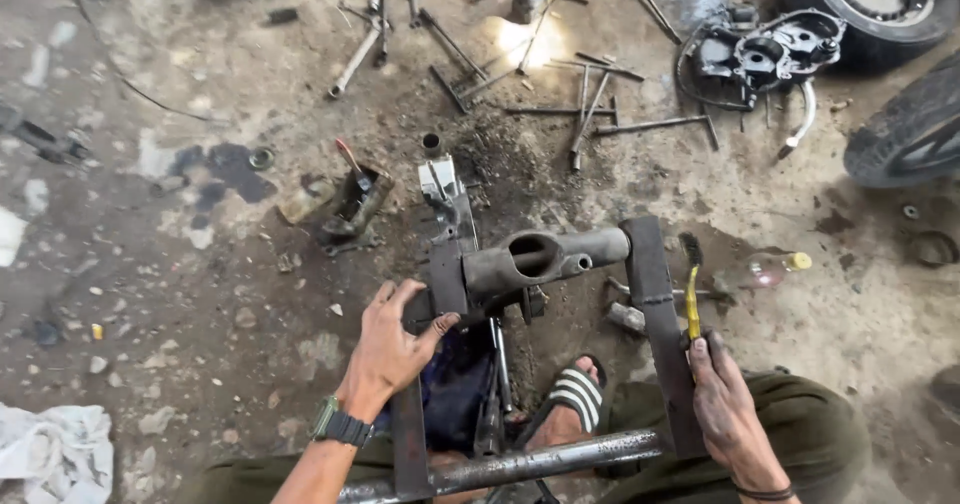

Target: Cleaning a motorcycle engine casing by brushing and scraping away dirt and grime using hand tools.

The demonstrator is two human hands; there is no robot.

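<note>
Dirty, oily ground fills my view, grey and dusty with dark stains; I take the metal frame [560, 264] in the middle as my landmark; it is a dark, rusty thing with a fat tube across the top, two flat bars running down toward me, and a round pipe joining them at the near end; it leans up off the ground, and I think it rests near my legs so it stays put while it is worked on.

My left hand [392, 349] is on the left bar of the frame, just below the fat tube; the fingers wrap the bar and the thumb sticks out to the right; I think it grips there to keep the frame steady.

My right hand [728, 416] is by the right bar of the frame; it pinches the yellow handle of a small wire brush [690, 284], with the bristles pointing up beside the bar, close enough to scrub it.

A foot in a striped sandal [574, 396] sits between the two bars; past the far side of the frame lie loose rods and tools [590, 104]; far right of it are a black engine part [765, 52] and a tyre [905, 134]; far left and near me lies a white rag [55, 454].
</note>
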